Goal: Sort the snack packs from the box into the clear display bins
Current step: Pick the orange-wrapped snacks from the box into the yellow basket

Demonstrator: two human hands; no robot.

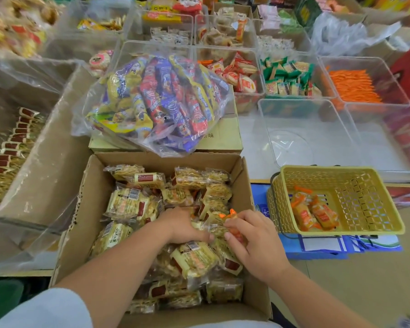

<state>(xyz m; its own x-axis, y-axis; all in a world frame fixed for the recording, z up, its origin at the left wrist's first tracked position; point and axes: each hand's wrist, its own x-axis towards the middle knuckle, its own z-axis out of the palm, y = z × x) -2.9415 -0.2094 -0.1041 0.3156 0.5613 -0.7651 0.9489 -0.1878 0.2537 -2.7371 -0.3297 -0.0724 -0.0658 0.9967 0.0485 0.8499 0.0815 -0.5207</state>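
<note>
Cardboard box (pixel 81 209) is open at the near edge of the bench; what it rests on is hidden. It is packed with yellow snack packs (pixel 123 204) in clear crinkly film, piled loosely at all angles.

Both hands are down in the pile.
- **Left hand** (pixel 182 226): palm down, fingers curled into the packs, thumb against one. Cannot tell if it actually grips a pack.
- **Right hand** (pixel 253 237): fingers bent, pinching an orange pack (pixel 232 216) that lies among the yellow ones, near the box's right wall.

Yellow basket (pixel 341 170) is just right of the box, with a few matching orange packs (pixel 313 214) inside. Empty clear bin (pixel 294 101) sits on the bench just beyond the basket. Further back, other bins hold red packs (pixel 237 74), green packs (pixel 289 76) and orange sticks (pixel 355 86). A clear bag of mixed snacks (pixel 156 100) lies on a closed carton at the box's far side.

Handling, as a judgement:
- The packs look light and small, so one-handed lifts should do.
- The film is probably slick and noisy, and a flat-palm grab may slide.
- The contents look like brittle cake or crisp, so don't squeeze the middle hard.
- Best hold is across the short sides, or by the crimped end seal.
- The odd orange one needs plucking out by its twisted end without dragging its neighbours.
</note>
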